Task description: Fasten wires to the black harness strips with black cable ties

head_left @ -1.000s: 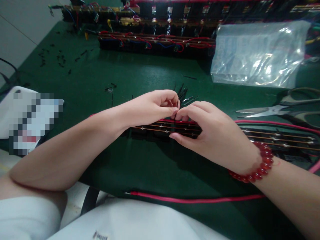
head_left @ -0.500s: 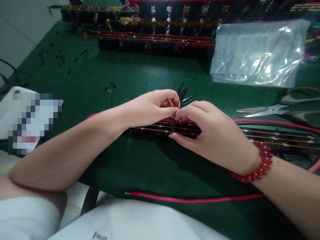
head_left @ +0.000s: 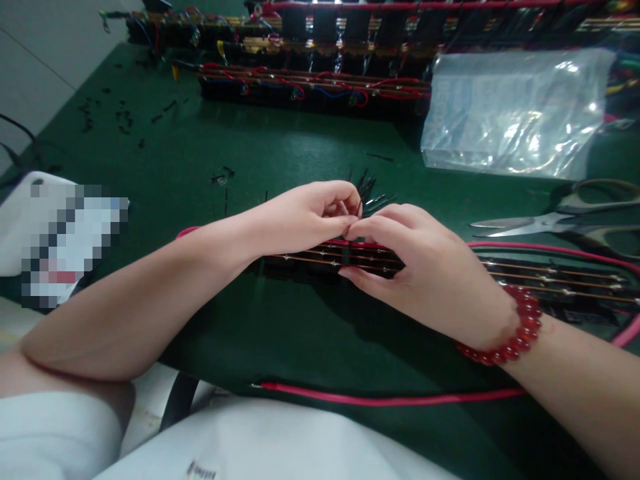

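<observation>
A long black assembly [head_left: 545, 281] with copper-coloured strips and shiny solder spots lies across the table, a red wire [head_left: 540, 248] running along its far edge. My left hand [head_left: 325, 212] is closed above it, thumb and fingers pinched on what looks like a thin black cable tie [head_left: 346, 252] that crosses the strips. My right hand [head_left: 425, 260] grips the assembly, thumb on the near side and fingers over the top, the index fingertip touching the left thumb. Behind the hands a bunch of black cable ties [head_left: 371, 193] fans out. My fingers hide part of the tie.
Similar wired assemblies [head_left: 315, 87] line the back. A clear plastic bag [head_left: 515, 113] lies at the back right, with scissors [head_left: 550, 220] in front. A loose red cable [head_left: 380, 401] runs along the near edge. A white object [head_left: 30, 220] stands left; black scraps [head_left: 125, 117] dot the green table.
Both hands keep almost the same pose, with the right fingertips slightly shifted left. The whole view has moved a little; nothing has been let go.
</observation>
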The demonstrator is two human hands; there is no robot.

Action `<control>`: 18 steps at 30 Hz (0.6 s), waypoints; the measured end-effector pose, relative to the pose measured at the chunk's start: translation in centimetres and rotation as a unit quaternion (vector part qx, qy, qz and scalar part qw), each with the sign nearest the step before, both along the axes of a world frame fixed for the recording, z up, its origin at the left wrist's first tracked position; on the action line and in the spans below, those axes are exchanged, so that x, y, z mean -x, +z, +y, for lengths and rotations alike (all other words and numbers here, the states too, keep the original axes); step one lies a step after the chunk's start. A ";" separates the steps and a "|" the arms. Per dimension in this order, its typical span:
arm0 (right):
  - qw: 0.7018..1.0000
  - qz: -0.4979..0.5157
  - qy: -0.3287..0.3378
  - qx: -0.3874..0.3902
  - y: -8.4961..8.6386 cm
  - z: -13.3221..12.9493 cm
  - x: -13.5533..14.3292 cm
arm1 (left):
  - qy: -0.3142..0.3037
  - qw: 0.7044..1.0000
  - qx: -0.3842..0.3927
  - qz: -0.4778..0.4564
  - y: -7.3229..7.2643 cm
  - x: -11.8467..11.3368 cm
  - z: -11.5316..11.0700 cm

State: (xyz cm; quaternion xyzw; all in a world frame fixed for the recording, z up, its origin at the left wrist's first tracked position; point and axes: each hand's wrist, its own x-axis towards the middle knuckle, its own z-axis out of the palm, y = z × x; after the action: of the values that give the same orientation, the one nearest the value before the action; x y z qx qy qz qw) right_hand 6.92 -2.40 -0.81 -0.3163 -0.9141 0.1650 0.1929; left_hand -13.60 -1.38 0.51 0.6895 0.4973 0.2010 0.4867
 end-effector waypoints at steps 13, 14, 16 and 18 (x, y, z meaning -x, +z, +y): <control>1.000 0.006 -0.005 0.002 -0.1 0.0 0.0 | 0.001 1.000 0.004 0.003 0.1 -0.1 -0.1; 1.000 0.009 -0.007 0.003 -0.1 0.0 0.0 | 0.000 1.000 0.007 0.005 0.2 -0.1 -0.1; 1.000 0.015 -0.009 0.006 0.0 0.0 0.0 | -0.002 1.000 0.012 0.010 0.2 -0.1 -0.1; 1.000 0.019 -0.011 0.011 0.0 0.0 0.1 | -0.003 1.000 0.016 0.010 0.2 -0.1 0.0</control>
State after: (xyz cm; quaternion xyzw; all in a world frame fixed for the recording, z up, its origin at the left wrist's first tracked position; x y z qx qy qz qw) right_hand 6.86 -2.39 -0.81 -0.3251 -0.9048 0.1793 0.2084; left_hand -13.54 -1.43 0.73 0.6847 0.5036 0.1846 0.4934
